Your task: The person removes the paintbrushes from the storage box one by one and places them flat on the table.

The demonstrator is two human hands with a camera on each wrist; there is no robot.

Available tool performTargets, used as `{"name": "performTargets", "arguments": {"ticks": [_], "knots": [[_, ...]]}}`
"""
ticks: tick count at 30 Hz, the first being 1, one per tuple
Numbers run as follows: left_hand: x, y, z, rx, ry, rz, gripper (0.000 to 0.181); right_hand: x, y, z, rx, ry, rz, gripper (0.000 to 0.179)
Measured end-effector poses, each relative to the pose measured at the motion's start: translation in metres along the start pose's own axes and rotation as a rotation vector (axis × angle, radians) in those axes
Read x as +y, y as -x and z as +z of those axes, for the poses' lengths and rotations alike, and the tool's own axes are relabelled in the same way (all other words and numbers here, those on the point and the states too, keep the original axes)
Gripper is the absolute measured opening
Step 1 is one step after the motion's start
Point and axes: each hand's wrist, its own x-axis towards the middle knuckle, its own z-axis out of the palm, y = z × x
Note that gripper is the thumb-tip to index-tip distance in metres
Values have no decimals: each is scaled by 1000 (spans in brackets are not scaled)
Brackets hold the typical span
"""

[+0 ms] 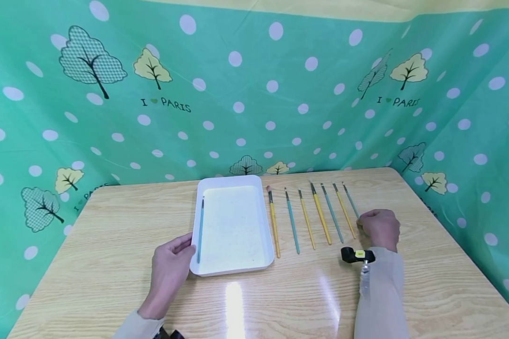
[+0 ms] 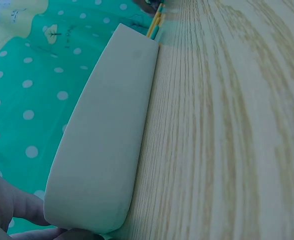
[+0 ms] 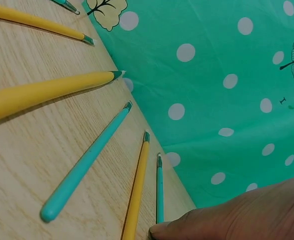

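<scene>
A white tray (image 1: 237, 226) lies on the table with one thin teal paintbrush (image 1: 201, 230) inside, along its left wall. My left hand (image 1: 171, 259) holds the tray's left rim near the front corner, thumb on top; the left wrist view shows fingers (image 2: 29, 207) at the tray's outer wall (image 2: 99, 130). At the right end of a row of paintbrushes, my right hand (image 1: 381, 228) pinches the handle of a slim teal paintbrush (image 1: 351, 200). In the right wrist view, the thumb covers the lower end of that teal handle (image 3: 160, 192).
Between the tray and my right hand lie several yellow and teal paintbrushes, among them a thick yellow one (image 1: 321, 214) and a dark-tipped yellow one (image 1: 273, 223) beside the tray. A green dotted cloth (image 1: 254, 94) hangs behind the wooden table (image 1: 297, 296).
</scene>
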Motion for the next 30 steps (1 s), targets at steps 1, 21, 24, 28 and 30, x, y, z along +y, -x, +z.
{"name": "performTargets", "arguments": {"ticks": [1, 21, 24, 28, 30], "knots": [[0, 0, 0, 1, 0, 1, 41, 0, 0, 0, -1, -2, -1, 26], [0, 1, 0, 20, -14, 10, 40, -33, 13, 9, -63, -98, -76, 30], [0, 1, 1, 23, -20, 10, 40, -41, 15, 13, -79, -141, -116, 27], [-1, 1, 0, 15, -15, 10, 40, -51, 18, 16, -115, -230, -199, 27], [-1, 1, 0, 9, -10, 13, 40, -56, 20, 18, -146, -287, -241, 29]]}}
